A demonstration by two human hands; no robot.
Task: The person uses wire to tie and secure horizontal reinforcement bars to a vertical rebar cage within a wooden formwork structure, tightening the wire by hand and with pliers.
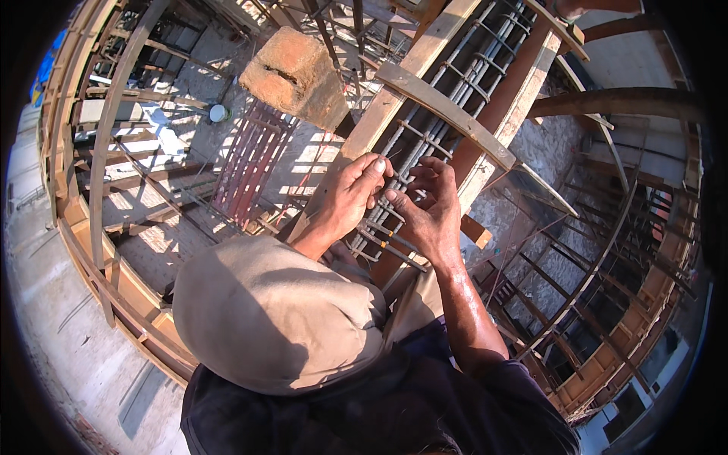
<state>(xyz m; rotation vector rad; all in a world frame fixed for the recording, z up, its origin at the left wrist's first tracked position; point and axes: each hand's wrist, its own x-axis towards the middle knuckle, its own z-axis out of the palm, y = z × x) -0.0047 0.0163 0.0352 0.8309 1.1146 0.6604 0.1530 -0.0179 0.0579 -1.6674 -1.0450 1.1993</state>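
Both my hands meet above a cage of steel reinforcing bars [474,78] lying in a long wooden form. My left hand [353,193] is closed, its thumb pressed against the forefinger. A thin dark line, perhaps wire, shows by those fingertips, but too small to make out. Just to the right, my right hand [432,205] has its fingers curled in toward the thumb; what they pinch, if anything, is hidden. Ties or stirrups cross the bars below both hands. A wooden crosspiece [446,114] spans the form just beyond my fingers.
A rough orange-brown block [284,64] stands left of the form. Far below lie a reddish metal grid [250,163] and a white bucket [219,113]. A dark beam [614,105] runs off right. Curved timber framing [114,280] borders the left, with open drops between timbers.
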